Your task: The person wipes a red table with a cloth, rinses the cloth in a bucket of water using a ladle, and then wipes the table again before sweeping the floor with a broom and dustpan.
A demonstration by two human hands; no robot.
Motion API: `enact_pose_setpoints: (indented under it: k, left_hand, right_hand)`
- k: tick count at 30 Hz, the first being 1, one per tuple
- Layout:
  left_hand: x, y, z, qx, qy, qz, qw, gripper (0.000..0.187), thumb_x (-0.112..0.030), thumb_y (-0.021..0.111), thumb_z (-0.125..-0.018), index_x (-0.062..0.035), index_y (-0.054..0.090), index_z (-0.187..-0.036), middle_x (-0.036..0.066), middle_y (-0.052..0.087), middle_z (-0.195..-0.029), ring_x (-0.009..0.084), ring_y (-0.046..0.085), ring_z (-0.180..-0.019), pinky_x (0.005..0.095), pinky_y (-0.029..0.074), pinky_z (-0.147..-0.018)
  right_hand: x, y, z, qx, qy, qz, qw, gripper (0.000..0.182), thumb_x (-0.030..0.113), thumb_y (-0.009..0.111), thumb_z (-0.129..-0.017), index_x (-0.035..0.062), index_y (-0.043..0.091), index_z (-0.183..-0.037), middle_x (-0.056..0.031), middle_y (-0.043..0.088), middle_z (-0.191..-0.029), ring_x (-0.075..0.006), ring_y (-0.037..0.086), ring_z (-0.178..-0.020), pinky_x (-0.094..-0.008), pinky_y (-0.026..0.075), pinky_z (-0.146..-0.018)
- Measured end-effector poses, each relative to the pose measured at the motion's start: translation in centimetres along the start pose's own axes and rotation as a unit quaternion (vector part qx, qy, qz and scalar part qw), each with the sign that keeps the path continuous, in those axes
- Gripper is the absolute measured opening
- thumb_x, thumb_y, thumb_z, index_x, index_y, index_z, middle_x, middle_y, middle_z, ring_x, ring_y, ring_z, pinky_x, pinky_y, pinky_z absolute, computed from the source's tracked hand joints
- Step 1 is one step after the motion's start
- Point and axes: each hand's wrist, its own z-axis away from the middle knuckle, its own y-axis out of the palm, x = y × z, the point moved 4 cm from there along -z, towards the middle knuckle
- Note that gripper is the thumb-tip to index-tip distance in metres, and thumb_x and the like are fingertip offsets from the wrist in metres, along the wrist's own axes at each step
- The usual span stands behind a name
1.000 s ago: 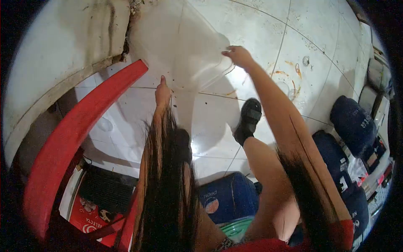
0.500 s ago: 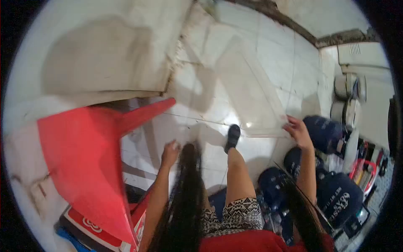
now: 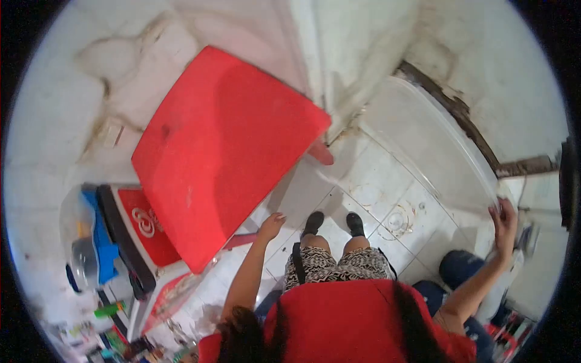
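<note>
"What containers are around you?"

"At my left there's a clear container [image 3: 85, 266]; something blue [image 3: 107, 248] shows by it, but I can't tell whether that's inside or just behind. It's beside a red and white chest [image 3: 140, 227], and I can't see into that. Low on my right is a red basket-like thing [image 3: 497, 334], its contents too small to make out."

"And your hands?"

"My right arm reaches out to the side, elbow bent, and my right hand [image 3: 503, 221] has its fingers closed on the lower corner of a clear plastic panel [image 3: 433, 142]. The panel slants up beside the wall, over the tiled floor [image 3: 369, 175]. My left hand [image 3: 272, 226] is half open, fingers loosely curled, with nothing visible in it, just beside the edge of the red table [image 3: 224, 157]."

"What can't you make out?"

"My thumb's exact grip. The table hides part of the chest, my right arm covers some dark blue packs [image 3: 460, 268], and the clutter at lower left is blurred and cut off."
</note>
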Motion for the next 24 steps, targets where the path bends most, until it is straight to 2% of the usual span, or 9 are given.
enact_pose_setpoints:
  k: [2,4,6,8,10,13,16,18,24]
  left_hand:
    - [3.2,1.5,-0.9,-0.005,-0.026,0.096,0.995,0.041,-0.032,0.048,-0.073,-0.0046,0.046,-0.102,0.013,0.053,-0.093,0.0223,0.052,-0.084,0.0308,0.040,-0.072]
    - [2.3,2.6,-1.2,0.001,-0.018,0.219,0.976,0.041,-0.031,0.049,-0.073,-0.0033,0.045,-0.103,0.012,0.052,-0.095,0.0204,0.051,-0.083,0.0318,0.042,-0.068]
    - [-0.6,3.1,-1.1,0.082,-0.122,0.182,0.972,0.040,-0.027,0.050,-0.074,-0.0017,0.043,-0.104,0.009,0.051,-0.093,0.0183,0.050,-0.083,0.0307,0.043,-0.064]
    - [-1.4,5.0,-3.7,0.100,-0.079,0.178,0.976,0.039,-0.027,0.050,-0.074,-0.0030,0.042,-0.105,0.008,0.051,-0.089,0.0174,0.050,-0.079,0.0271,0.042,-0.060]
    - [-2.9,6.8,-6.5,0.161,-0.016,0.176,0.971,0.040,-0.030,0.049,-0.074,-0.0073,0.043,-0.106,0.006,0.051,-0.087,0.0156,0.050,-0.074,0.0256,0.039,-0.054]
    - [-8.2,8.2,-8.0,0.240,0.022,0.079,0.967,0.040,-0.032,0.049,-0.074,-0.0097,0.042,-0.107,0.004,0.051,-0.088,0.0147,0.051,-0.070,0.0240,0.036,-0.050]
    - [-10.4,10.4,-10.7,0.312,0.017,-0.080,0.946,0.040,-0.032,0.048,-0.074,-0.0101,0.041,-0.107,0.003,0.052,-0.087,0.0144,0.051,-0.069,0.0242,0.035,-0.047]
    - [-10.8,10.8,-9.8,0.345,0.045,-0.124,0.929,0.040,-0.033,0.046,-0.075,-0.0114,0.040,-0.109,0.003,0.052,-0.088,0.0149,0.051,-0.068,0.0239,0.034,-0.047]
    - [-16.5,17.9,-9.5,0.392,0.030,-0.205,0.896,0.040,-0.036,0.044,-0.076,-0.0123,0.039,-0.108,0.006,0.052,-0.092,0.0153,0.052,-0.069,0.0233,0.033,-0.045]
  right_hand:
    - [1.3,-1.1,-0.1,0.014,-0.030,-0.029,0.999,0.022,0.003,0.057,-0.068,-0.0030,0.049,-0.089,-0.0060,0.048,-0.088,-0.0126,0.044,-0.085,-0.0224,0.035,-0.074]
    - [1.9,-1.7,0.7,0.027,-0.042,-0.021,0.999,0.019,0.003,0.059,-0.065,-0.0032,0.051,-0.081,-0.0068,0.051,-0.082,-0.0139,0.047,-0.079,-0.0233,0.037,-0.070]
    - [1.5,-1.9,2.7,0.017,-0.019,0.109,0.994,0.022,0.008,0.062,-0.060,-0.0014,0.054,-0.078,-0.0113,0.055,-0.079,-0.0201,0.052,-0.074,-0.0276,0.040,-0.066]
    - [-2.3,-0.7,5.1,0.027,0.059,0.132,0.989,0.027,0.016,0.063,-0.057,0.0025,0.057,-0.080,-0.0118,0.056,-0.078,-0.0229,0.053,-0.074,-0.0297,0.041,-0.067]
    - [-6.2,1.7,8.4,0.005,0.110,0.187,0.976,0.025,0.016,0.058,-0.058,0.0081,0.059,-0.081,-0.0122,0.056,-0.077,-0.0267,0.053,-0.072,-0.0326,0.042,-0.066]
    - [-12.3,5.9,15.1,-0.081,0.190,0.235,0.950,0.020,0.014,0.052,-0.060,0.0099,0.059,-0.078,-0.0124,0.054,-0.074,-0.0289,0.052,-0.070,-0.0357,0.042,-0.063]
    - [-13.3,7.5,23.3,-0.162,0.295,0.234,0.912,0.019,0.014,0.051,-0.061,0.0090,0.059,-0.077,-0.0126,0.052,-0.071,-0.0296,0.051,-0.069,-0.0373,0.041,-0.062]
    - [-13.2,7.4,30.3,-0.241,0.372,0.208,0.872,0.019,0.014,0.052,-0.062,0.0083,0.058,-0.079,-0.0129,0.051,-0.071,-0.0291,0.051,-0.068,-0.0374,0.041,-0.062]
    - [-12.9,4.9,38.2,-0.363,0.441,0.110,0.813,0.026,0.020,0.058,-0.064,0.0054,0.057,-0.085,-0.0115,0.049,-0.069,-0.0254,0.051,-0.063,-0.0310,0.039,-0.057]
